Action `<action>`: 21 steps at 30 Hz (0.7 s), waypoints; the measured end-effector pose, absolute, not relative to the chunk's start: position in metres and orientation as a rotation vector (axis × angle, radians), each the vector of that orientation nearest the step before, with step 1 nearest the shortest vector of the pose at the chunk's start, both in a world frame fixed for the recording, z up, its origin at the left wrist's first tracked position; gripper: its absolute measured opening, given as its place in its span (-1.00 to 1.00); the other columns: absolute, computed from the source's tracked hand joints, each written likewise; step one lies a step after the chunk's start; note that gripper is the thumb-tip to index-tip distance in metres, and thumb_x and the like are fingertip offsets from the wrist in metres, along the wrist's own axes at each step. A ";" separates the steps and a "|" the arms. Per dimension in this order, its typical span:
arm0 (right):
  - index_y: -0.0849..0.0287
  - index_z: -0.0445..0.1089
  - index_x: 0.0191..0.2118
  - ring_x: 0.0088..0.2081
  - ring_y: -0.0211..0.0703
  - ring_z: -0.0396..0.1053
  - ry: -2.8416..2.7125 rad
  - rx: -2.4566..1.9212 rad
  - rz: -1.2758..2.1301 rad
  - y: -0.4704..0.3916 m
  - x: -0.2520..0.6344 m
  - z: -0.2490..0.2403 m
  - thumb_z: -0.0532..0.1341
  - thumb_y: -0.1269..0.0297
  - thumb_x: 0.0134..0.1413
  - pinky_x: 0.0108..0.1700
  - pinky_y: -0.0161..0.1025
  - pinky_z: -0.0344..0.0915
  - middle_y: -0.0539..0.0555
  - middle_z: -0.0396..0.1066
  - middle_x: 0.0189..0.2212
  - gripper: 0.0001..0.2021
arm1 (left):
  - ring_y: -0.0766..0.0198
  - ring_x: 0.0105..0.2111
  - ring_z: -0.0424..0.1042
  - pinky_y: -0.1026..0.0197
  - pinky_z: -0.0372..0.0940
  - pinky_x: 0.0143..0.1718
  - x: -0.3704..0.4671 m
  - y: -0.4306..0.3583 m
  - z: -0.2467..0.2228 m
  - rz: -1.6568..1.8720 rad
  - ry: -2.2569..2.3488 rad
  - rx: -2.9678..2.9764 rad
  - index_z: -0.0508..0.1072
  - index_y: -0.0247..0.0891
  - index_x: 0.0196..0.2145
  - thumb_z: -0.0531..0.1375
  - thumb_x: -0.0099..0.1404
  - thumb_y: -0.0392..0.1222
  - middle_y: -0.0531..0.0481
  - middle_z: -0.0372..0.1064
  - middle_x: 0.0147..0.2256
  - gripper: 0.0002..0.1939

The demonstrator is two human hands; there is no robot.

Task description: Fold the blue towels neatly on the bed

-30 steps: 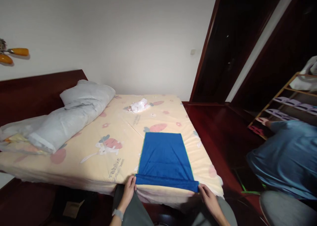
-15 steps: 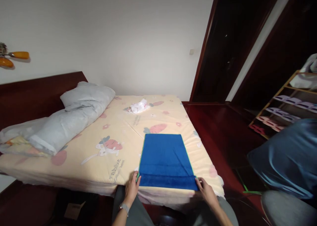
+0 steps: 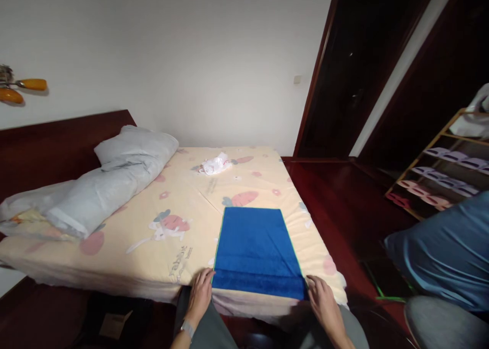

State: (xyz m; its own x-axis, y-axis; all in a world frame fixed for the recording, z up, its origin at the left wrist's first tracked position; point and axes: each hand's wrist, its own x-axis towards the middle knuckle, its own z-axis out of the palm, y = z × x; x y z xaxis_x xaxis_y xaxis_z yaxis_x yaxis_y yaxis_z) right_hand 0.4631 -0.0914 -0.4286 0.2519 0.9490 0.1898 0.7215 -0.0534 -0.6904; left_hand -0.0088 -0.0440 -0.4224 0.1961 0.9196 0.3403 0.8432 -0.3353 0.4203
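Note:
A blue towel (image 3: 254, 247) with thin green edging lies flat on the near part of the bed. Its near end is folded over into a narrow darker strip along the bed's front edge. My left hand (image 3: 201, 292) is closed at the left end of that strip, fingertips on the towel's edge. At the opposite end, my right hand (image 3: 324, 300) has its fingers bent round the near right corner. The thumbs are partly hidden, as is whatever cloth lies under the fingers.
The bed sheet (image 3: 153, 257) has carrot and rabbit prints. A crumpled white plastic bag (image 3: 216, 164) lies farther back, and a grey quilt (image 3: 114, 181) at the left. A shoe rack (image 3: 435, 155) and a blue cloth-draped object (image 3: 443, 252) stand at the right.
Both hands have shifted slightly nearer to me and turned more palm-down at the towel's near corners. The near right corner of the strip sits a little lower.

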 end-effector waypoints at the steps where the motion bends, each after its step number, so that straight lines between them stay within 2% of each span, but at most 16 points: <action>1: 0.08 0.43 0.10 0.20 0.18 0.40 -1.608 -1.783 0.450 -0.095 0.465 -0.430 0.06 0.04 0.10 0.28 0.12 0.32 0.23 0.48 0.12 -0.50 | 0.04 0.18 0.42 -0.09 0.37 0.23 -0.012 -0.046 -0.422 0.790 1.685 2.337 0.45 -0.05 0.19 0.02 0.29 -0.40 -0.11 0.45 0.16 -0.42; 4: -0.18 0.42 0.18 0.31 0.18 0.27 -1.766 -1.708 0.595 -0.101 0.470 -0.433 0.19 0.14 -0.02 0.39 0.17 0.20 0.05 0.39 0.25 -0.43 | 0.04 0.26 0.33 -0.11 0.28 0.31 -0.021 -0.047 -0.422 0.678 1.557 2.340 0.34 0.06 0.29 0.09 0.13 -0.45 0.01 0.34 0.28 -0.21; 6: -0.29 0.45 0.15 0.32 0.20 0.26 -1.761 -1.703 0.639 -0.101 0.472 -0.434 0.24 0.17 -0.11 0.39 0.17 0.21 -0.02 0.38 0.25 -0.40 | 0.02 0.25 0.35 -0.13 0.29 0.31 -0.024 -0.044 -0.419 0.664 1.518 2.291 0.36 0.10 0.28 0.12 0.11 -0.44 0.02 0.36 0.27 -0.20; 10: -0.21 0.54 0.04 0.26 0.21 0.35 -1.634 -1.654 0.660 -0.090 0.474 -0.436 0.22 0.20 -0.23 0.37 0.18 0.25 0.00 0.48 0.17 -0.42 | 0.02 0.17 0.44 -0.10 0.35 0.25 -0.024 -0.034 -0.410 0.770 1.490 2.146 0.51 0.00 0.15 0.15 0.22 -0.30 -0.08 0.49 0.15 -0.46; 14: -0.13 0.61 -0.11 0.16 0.27 0.45 -1.444 -1.636 0.757 -0.077 0.477 -0.440 0.24 0.05 -0.19 0.31 0.16 0.32 0.10 0.58 0.04 -0.57 | 0.03 0.07 0.51 -0.08 0.40 0.18 -0.022 -0.021 -0.412 0.858 1.506 2.030 0.61 -0.06 -0.03 0.17 0.32 -0.09 -0.11 0.58 0.02 -0.68; 18: -0.06 0.61 -0.20 0.05 0.25 0.53 -1.363 -1.648 0.855 -0.064 0.476 -0.436 0.20 -0.14 -0.01 0.17 0.04 0.44 0.12 0.64 -0.09 -0.61 | 0.00 -0.02 0.55 -0.10 0.42 0.12 -0.014 -0.008 -0.424 0.971 1.570 1.916 0.61 -0.16 -0.18 0.12 0.36 0.10 -0.19 0.61 -0.09 -0.63; 21: -0.02 0.56 -0.28 -0.05 0.18 0.57 -1.375 -1.636 0.850 -0.055 0.472 -0.427 0.15 -0.19 0.07 0.04 -0.07 0.49 0.10 0.65 -0.16 -0.60 | 0.00 -0.05 0.57 -0.07 0.44 0.08 -0.004 0.003 -0.432 1.038 1.629 1.781 0.56 -0.21 -0.17 0.04 0.37 0.20 -0.22 0.61 -0.12 -0.53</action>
